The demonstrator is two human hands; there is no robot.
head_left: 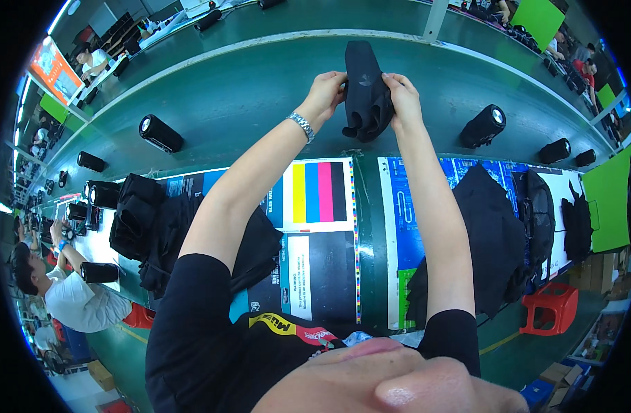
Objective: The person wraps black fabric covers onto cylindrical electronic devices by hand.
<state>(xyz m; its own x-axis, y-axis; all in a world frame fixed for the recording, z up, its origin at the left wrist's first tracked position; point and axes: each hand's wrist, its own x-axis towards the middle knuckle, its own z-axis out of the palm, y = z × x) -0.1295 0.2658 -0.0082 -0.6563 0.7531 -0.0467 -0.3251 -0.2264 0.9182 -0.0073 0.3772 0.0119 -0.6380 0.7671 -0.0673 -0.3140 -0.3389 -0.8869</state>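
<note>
Both my hands hold a black fabric pouch (366, 89) up over the green conveyor belt (260, 103). My left hand (324, 94) pinches its left edge; a metal watch band sits on that wrist. My right hand (403, 102) grips its right edge. The pouch hangs upright, its lower end bunched into folds. A black cylindrical speaker (160, 133) lies on the belt to the left, and another black speaker (483, 125) lies to the right.
Piles of black pouches lie on the workbench at left (150, 227) and at right (494, 234). Printed sheets with colour bars (319, 193) cover the bench. More black speakers (555, 150) ride the belt. A person in white (67, 289) works at lower left. A red stool (551, 308) stands at right.
</note>
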